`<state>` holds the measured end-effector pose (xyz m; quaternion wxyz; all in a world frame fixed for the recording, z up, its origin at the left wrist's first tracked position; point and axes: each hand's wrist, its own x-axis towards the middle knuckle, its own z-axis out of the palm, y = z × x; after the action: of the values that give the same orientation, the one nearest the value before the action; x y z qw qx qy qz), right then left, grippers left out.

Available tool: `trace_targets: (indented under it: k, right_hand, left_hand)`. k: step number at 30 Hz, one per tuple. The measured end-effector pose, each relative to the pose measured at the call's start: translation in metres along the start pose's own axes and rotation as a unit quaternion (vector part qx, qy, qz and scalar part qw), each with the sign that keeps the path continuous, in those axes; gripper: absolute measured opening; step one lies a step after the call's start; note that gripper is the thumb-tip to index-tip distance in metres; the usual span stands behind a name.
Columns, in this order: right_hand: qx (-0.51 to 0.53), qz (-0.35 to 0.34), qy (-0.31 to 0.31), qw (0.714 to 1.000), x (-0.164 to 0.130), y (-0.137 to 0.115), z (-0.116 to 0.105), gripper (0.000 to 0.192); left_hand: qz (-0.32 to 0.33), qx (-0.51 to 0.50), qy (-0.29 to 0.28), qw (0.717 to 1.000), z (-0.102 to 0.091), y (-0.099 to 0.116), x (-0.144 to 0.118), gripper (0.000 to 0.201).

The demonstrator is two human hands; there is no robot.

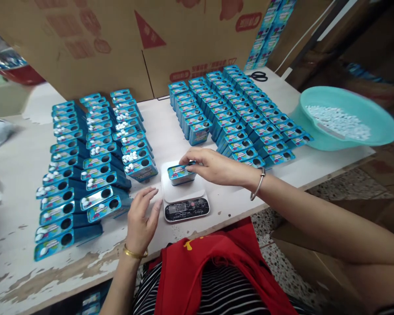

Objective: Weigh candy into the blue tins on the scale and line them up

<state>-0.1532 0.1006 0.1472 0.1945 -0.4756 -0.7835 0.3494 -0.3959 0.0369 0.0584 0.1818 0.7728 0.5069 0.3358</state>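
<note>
A blue candy tin (180,173) stands upright on the white platform of a small digital scale (183,196). The fingers of my right hand (203,164) close on the tin's right end and hide the hole in its top. What may lie under those fingertips is hidden. The scale's display seems to read 1500. My left hand (142,218) hovers just left of the scale, fingers apart and holding nothing. Beside it stand rows of similar blue tins (139,168), several with white candies lying on their lids.
More tins (200,131) fill a block behind the scale. At the right, a turquoise basin (344,94) holds many white candies (339,120). Black scissors (258,76) lie near the back edge. A large cardboard box (118,48) stands behind the table.
</note>
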Motion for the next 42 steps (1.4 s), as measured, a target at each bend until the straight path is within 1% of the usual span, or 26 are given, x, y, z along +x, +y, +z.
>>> trace_targets:
  k: [3, 9, 11, 12, 14, 16, 18, 20, 22, 25, 28, 31, 35, 38, 42]
  right_hand:
    - [0.025, -0.002, 0.012, 1.0, 0.001, 0.001, 0.0, 0.017]
    - [0.029, 0.046, 0.01, 0.999, 0.006, -0.006, -0.001, 0.013]
    - [0.06, 0.069, 0.008, 0.996, 0.007, -0.009, -0.004, 0.01]
    - [0.096, 0.091, 0.003, 0.991, 0.007, -0.009, -0.006, 0.01]
    - [0.193, 0.149, -0.006, 0.97, 0.005, -0.007, -0.01, 0.014]
    - [0.291, 0.199, -0.006, 0.936, 0.001, -0.001, -0.014, 0.017]
    - [0.355, 0.222, 0.003, 0.908, -0.004, 0.007, -0.017, 0.013]
    - [0.373, 0.224, 0.011, 0.9, -0.009, 0.014, -0.019, 0.005]
    - [0.352, 0.217, 0.023, 0.91, -0.012, 0.017, -0.018, 0.008]
    - [0.278, 0.2, 0.052, 0.938, -0.013, 0.012, -0.015, 0.013]
    - [0.159, 0.166, 0.07, 0.971, -0.01, 0.003, -0.01, 0.016]
    - [0.048, 0.109, 0.066, 0.991, -0.008, -0.005, -0.006, 0.018]
    - [-0.039, 0.051, 0.056, 0.996, -0.008, -0.011, -0.002, 0.022]
    - [-0.076, 0.038, 0.054, 0.995, -0.009, -0.014, -0.001, 0.022]
    - [-0.089, 0.034, 0.049, 0.994, -0.009, -0.016, 0.0, 0.024]
  left_hand:
    - [0.003, -0.006, -0.009, 1.0, 0.002, -0.002, -0.001, 0.024]
    - [0.004, -0.005, -0.006, 1.0, 0.002, -0.001, 0.001, 0.023]
    - [0.001, -0.008, -0.003, 1.0, 0.001, -0.001, 0.001, 0.023]
    - [-0.001, -0.009, -0.001, 1.0, 0.001, -0.001, 0.001, 0.023]
    - [-0.008, -0.008, 0.002, 1.0, 0.0, -0.003, 0.0, 0.023]
    - [-0.014, -0.005, 0.004, 1.0, -0.001, -0.006, -0.003, 0.023]
    - [-0.019, -0.003, 0.004, 1.0, 0.0, -0.009, -0.006, 0.023]
    - [-0.023, -0.003, 0.001, 1.0, 0.001, -0.011, -0.009, 0.023]
    - [-0.026, -0.004, -0.003, 1.0, 0.003, -0.013, -0.012, 0.023]
    - [-0.026, -0.004, -0.004, 1.0, 0.003, -0.014, -0.014, 0.023]
    - [-0.025, -0.004, -0.002, 1.0, 0.002, -0.015, -0.014, 0.023]
    - [-0.03, -0.004, -0.001, 1.0, 0.0, -0.015, -0.014, 0.024]
    - [-0.032, -0.01, -0.011, 0.999, 0.0, -0.016, -0.015, 0.023]
    - [-0.025, -0.022, -0.022, 0.999, 0.0, -0.016, -0.017, 0.021]
    - [-0.016, -0.027, -0.036, 0.999, 0.001, -0.016, -0.018, 0.02]
